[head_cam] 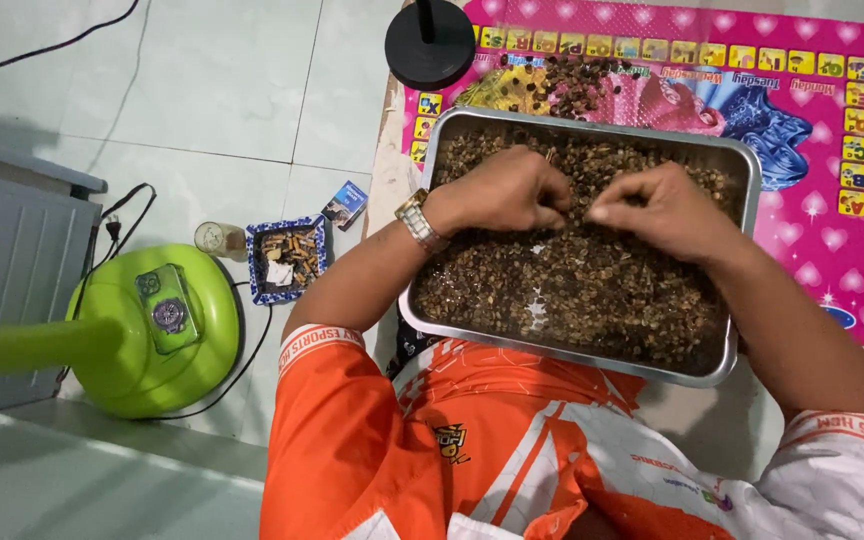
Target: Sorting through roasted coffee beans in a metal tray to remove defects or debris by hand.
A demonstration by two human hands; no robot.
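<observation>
The rectangular metal tray (432,180) holds small brown dried pieces (572,290), lying under both hands. The left hand (507,190) and right hand (657,205) are close together, fingertips pinched on the pieces

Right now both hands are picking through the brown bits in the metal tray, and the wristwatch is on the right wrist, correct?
Not quite. The head view shows the wristwatch on the left wrist. Otherwise right: the left hand and right hand are both picking through the brown bits in the metal tray.

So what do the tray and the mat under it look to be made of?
The tray looks like polished metal, probably stainless steel: silvery, with a shiny rolled rim. The mat seems to be glossy printed plastic, maybe vinyl: bright pink, with light glare on it.
</observation>
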